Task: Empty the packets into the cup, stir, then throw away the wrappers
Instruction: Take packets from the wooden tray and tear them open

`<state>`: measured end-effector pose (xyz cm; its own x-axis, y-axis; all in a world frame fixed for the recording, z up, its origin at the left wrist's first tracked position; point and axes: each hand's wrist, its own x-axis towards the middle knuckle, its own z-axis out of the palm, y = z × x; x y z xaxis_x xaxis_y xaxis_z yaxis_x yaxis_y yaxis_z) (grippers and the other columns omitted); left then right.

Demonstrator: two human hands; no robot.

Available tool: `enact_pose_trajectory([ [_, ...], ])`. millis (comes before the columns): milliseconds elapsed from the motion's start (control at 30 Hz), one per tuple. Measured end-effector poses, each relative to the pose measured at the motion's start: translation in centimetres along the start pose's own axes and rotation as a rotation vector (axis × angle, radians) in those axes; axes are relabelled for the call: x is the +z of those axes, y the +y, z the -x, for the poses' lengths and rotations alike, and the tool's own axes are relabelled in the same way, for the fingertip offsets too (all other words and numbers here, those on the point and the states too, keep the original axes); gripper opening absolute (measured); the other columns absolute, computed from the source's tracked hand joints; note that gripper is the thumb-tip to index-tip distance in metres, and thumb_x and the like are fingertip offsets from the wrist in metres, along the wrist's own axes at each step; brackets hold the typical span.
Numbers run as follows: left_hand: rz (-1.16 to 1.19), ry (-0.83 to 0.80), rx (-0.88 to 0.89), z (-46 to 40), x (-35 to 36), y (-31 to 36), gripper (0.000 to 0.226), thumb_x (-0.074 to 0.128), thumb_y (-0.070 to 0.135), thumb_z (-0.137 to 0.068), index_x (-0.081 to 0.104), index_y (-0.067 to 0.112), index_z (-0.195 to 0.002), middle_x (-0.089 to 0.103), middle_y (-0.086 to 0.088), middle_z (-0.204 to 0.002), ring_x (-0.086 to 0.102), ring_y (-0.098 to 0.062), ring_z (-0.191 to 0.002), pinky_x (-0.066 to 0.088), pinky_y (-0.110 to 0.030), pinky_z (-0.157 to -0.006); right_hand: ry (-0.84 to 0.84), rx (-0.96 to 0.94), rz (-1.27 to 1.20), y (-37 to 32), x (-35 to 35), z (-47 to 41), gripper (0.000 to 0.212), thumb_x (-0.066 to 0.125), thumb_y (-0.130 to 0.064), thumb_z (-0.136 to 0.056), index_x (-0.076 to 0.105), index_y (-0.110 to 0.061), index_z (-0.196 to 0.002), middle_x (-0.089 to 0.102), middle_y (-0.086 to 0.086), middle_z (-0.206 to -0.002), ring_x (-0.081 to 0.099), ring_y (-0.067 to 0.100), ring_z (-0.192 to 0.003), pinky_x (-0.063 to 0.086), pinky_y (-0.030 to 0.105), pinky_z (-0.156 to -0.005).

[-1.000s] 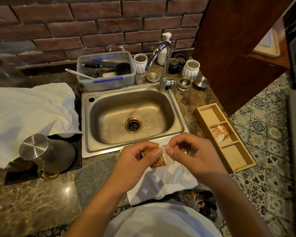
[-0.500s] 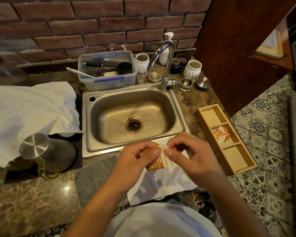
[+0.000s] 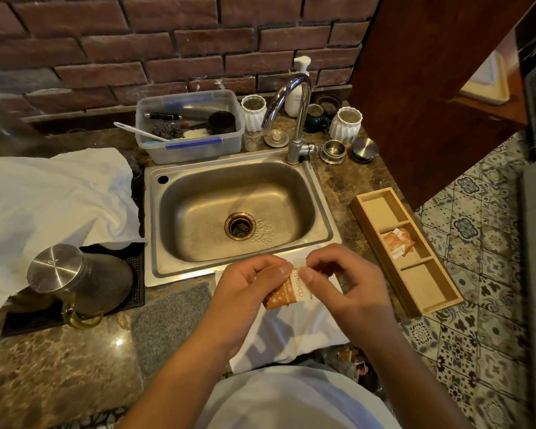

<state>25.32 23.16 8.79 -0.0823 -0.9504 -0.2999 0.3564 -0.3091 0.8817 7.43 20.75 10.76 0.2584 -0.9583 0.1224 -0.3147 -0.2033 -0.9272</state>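
Observation:
An orange and white packet (image 3: 288, 291) is held upright in front of me, just before the sink's front edge. My left hand (image 3: 245, 289) pinches its top left corner and my right hand (image 3: 344, 283) pinches its top right corner, thumbs nearly touching. More orange packets (image 3: 398, 243) lie in the middle compartment of a wooden tray (image 3: 427, 292) at the right. Two white ribbed cups (image 3: 253, 111) (image 3: 345, 124) stand behind the sink, either side of the tap. A bin with discarded wrappers (image 3: 350, 359) shows below the counter edge.
A steel sink (image 3: 174, 255) fills the centre, with a tap (image 3: 296, 119) behind it. A plastic tub of utensils (image 3: 189, 128) stands at the back. A steel-lidded jug (image 3: 75, 280) sits at left beside a white cloth (image 3: 50, 196). Another white cloth (image 3: 291, 332) lies under my hands.
Both hands keep their pinch on the packet's top edge and have barely shifted. The packet hangs a little more upright between the thumbs.

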Motion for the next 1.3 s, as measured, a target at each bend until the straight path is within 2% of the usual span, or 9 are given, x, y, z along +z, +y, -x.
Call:
enact_pose_trajectory([
  [167,-0.097,-0.036,0.039,0.1,-0.5,0.4,0.02,0.073,0.036,-0.083,0.078,0.017,-0.083,0.069,0.001,-0.07,0.06,-0.009,-0.063,0.048,-0.02,-0.059,-0.114,0.14,-0.175,-0.2,-0.5,-0.2,0.013,0.074,-0.036,-0.078,0.075,-0.026,-0.087,0.072,0.0,-0.082,0.067,0.018,-0.079,0.055,0.028,-0.073],
  [433,-0.176,-0.112,0.125,0.6,-0.7,0.9,0.011,0.074,0.031,-0.083,0.076,0.023,-0.076,0.063,0.008,-0.064,0.056,-0.006,-0.058,0.046,-0.016,-0.057,-0.146,0.19,-0.287,-0.4,-0.5,-0.2,0.015,0.075,-0.034,-0.076,0.075,-0.023,-0.087,0.07,-0.006,-0.077,0.063,0.005,-0.072,0.05,0.019,-0.069],
  [600,-0.174,-0.125,0.14,0.7,-0.8,0.7,0.014,0.071,0.032,-0.086,0.075,0.024,-0.075,0.059,0.011,-0.063,0.053,-0.005,-0.058,0.044,-0.015,-0.057,-0.194,0.18,-0.229,-0.5,-0.7,-0.3,0.016,0.074,-0.034,-0.08,0.074,-0.022,-0.091,0.07,-0.001,-0.083,0.065,0.012,-0.078,0.053,0.027,-0.073],
  [800,-0.021,-0.104,0.099,1.0,-0.6,-0.2,0.011,0.072,0.027,-0.086,0.079,0.019,-0.088,0.07,0.005,-0.074,0.062,-0.006,-0.068,0.049,-0.017,-0.065,-0.149,0.084,-0.199,-0.6,0.0,-0.1,0.013,0.069,-0.03,-0.086,0.071,-0.02,-0.093,0.068,0.001,-0.087,0.064,0.025,-0.085,0.055,0.041,-0.078],
  [933,0.08,-0.081,0.057,1.2,-0.4,-0.4,0.012,0.073,0.025,-0.085,0.08,0.016,-0.09,0.071,-0.001,-0.075,0.064,-0.01,-0.067,0.051,-0.02,-0.063,-0.051,-0.057,0.033,-0.7,0.5,0.2,0.013,0.066,-0.031,-0.089,0.071,-0.02,-0.091,0.065,-0.012,-0.086,0.061,0.017,-0.083,0.05,0.021,-0.073],
  [1067,0.155,-0.058,-0.019,1.2,-0.2,-0.5,0.012,0.072,0.021,-0.087,0.081,0.014,-0.091,0.071,-0.006,-0.08,0.063,-0.013,-0.07,0.053,-0.025,-0.063,0.082,-0.252,0.224,-0.6,1.2,0.5,0.011,0.065,-0.023,-0.092,0.072,-0.015,-0.091,0.065,-0.011,-0.088,0.059,0.01,-0.083,0.048,0.022,-0.072],
  [1167,0.254,-0.105,-0.056,1.2,0.1,-0.4,0.014,0.073,0.021,-0.088,0.08,0.01,-0.093,0.07,-0.007,-0.08,0.062,-0.014,-0.068,0.052,-0.027,-0.062,0.181,-0.358,0.255,-0.3,1.9,0.8,0.008,0.068,-0.014,-0.091,0.073,-0.008,-0.089,0.067,-0.005,-0.088,0.059,0.011,-0.083,0.048,0.022,-0.073],
  [1233,0.365,-0.153,-0.086,1.0,0.3,-0.3,0.019,0.075,0.021,-0.087,0.077,0.004,-0.095,0.067,-0.009,-0.078,0.06,-0.016,-0.064,0.051,-0.027,-0.061,0.213,-0.291,0.133,-0.5,2.5,1.1,0.004,0.068,-0.015,-0.09,0.071,-0.016,-0.093,0.065,-0.013,-0.088,0.061,0.011,-0.082,0.048,0.021,-0.074],
  [1300,0.416,-0.142,-0.106,0.8,0.4,-0.4,0.021,0.076,0.019,-0.086,0.076,0.001,-0.096,0.065,-0.011,-0.078,0.059,-0.018,-0.063,0.05,-0.028,-0.059,0.209,-0.135,-0.027,-0.8,2.9,1.2,0.009,0.068,-0.022,-0.089,0.069,-0.029,-0.095,0.065,-0.015,-0.088,0.063,0.011,-0.082,0.05,0.019,-0.075],
])
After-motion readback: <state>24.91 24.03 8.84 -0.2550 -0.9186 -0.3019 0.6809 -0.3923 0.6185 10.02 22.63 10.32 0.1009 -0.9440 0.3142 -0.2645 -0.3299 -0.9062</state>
